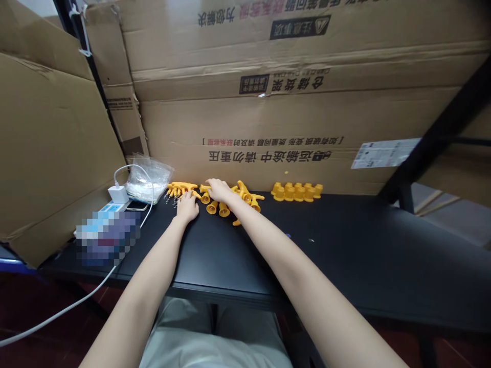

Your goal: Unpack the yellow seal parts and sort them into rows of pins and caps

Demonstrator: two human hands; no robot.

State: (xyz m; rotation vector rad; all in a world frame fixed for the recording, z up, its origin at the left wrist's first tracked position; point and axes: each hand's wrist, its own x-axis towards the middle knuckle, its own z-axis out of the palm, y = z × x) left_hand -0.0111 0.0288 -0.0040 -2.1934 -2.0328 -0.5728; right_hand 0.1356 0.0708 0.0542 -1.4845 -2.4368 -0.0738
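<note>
My left hand (187, 207) rests palm down at the near edge of a row of yellow corkscrews (183, 185), fingers apart and touching their handles. Metal spirals (168, 197) stick out on the row's left side. Just to the right, my right hand (219, 190) has its fingers curled over a yellow piece (205, 188) with a T-shaped handle, whose far side is hidden. Around and beneath this hand lies a loose heap of yellow pieces with bell-shaped cups (224, 209) and handles (242, 187). My right forearm covers part of the heap.
Yellow bell-shaped cups (295, 193) stand grouped at the back right. Clear plastic bags (148, 179), a phone (137, 206), a white charger (118, 194) with its cable, and a power strip (111, 207) are at left. Cardboard (268, 117) walls the black table (345, 245).
</note>
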